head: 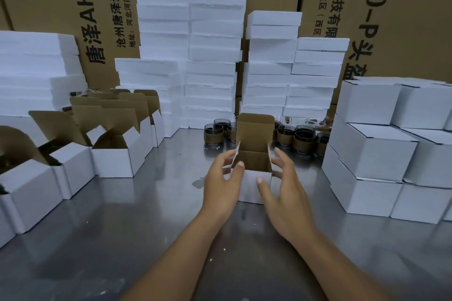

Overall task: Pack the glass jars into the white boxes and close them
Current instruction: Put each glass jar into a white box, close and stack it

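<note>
white box (pixel 248 188) sat between our hands, lid up. our left hand (pixel 220 186) seemed to pinch its side flap between thumb and fingers; our right hand (pixel 286 193) lay spread, holding nothing, against the other side. the glass jars (pixel 297 138) stood just beyond our fingertips. squeezing unevenly could crumple a flap, or shove the box into them.

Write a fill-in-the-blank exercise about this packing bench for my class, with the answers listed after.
The left hand and right hand touch a white box whose lid is ____. The glass jars stand ____ that box. The closed boxes are stacked on the person's ____ side.
Answers: open; behind; right.
</note>
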A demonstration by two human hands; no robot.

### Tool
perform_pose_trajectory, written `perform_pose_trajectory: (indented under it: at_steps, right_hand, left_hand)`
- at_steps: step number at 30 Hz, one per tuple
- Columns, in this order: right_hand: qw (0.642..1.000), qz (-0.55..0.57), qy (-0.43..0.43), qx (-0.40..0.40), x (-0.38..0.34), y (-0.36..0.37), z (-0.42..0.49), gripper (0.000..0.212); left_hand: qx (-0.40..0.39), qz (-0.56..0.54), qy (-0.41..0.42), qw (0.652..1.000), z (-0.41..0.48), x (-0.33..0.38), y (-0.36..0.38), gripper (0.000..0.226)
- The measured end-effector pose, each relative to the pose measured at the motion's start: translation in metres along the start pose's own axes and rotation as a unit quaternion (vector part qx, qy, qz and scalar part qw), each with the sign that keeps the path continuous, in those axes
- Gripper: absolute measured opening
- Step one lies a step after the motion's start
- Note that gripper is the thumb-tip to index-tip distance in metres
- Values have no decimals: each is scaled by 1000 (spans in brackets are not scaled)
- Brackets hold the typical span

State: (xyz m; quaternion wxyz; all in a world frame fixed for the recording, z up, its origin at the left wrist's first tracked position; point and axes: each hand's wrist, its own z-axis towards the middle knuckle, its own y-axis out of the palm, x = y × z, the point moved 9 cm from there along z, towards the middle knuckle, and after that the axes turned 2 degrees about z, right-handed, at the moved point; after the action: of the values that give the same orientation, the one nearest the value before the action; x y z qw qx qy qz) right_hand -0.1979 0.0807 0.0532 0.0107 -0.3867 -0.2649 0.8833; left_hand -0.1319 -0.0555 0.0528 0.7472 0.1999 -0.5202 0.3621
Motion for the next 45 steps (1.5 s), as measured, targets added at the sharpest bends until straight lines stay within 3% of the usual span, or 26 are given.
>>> perform_pose_trajectory:
  at_steps: [6,16,29,35,38,45]
  right_hand:
    - [996,52,73,18,16,-2,6,50]
    - [987,84,118,63,30,-6,15,29]
    - [986,87,114,83,30,-7,19,24]
    - [964,173,178,93,47,-7,26,25]
    - [961,164,208,78,65,-8,46,9]
    - [959,23,265,97,119,-27,121,60]
  left_hand:
    - [-4,6,-24,1000,4,-5,7,31]
    - [-29,19,-23,999,7,-6,13,28]
    - [-37,13,-47,998,14,-11,18,27]
    - [4,14,-44,999,14,-15,12,26]
    - [18,8,-38,999,15,-14,9,30]
    - [30,12,-18,999,15,-17,12,28]
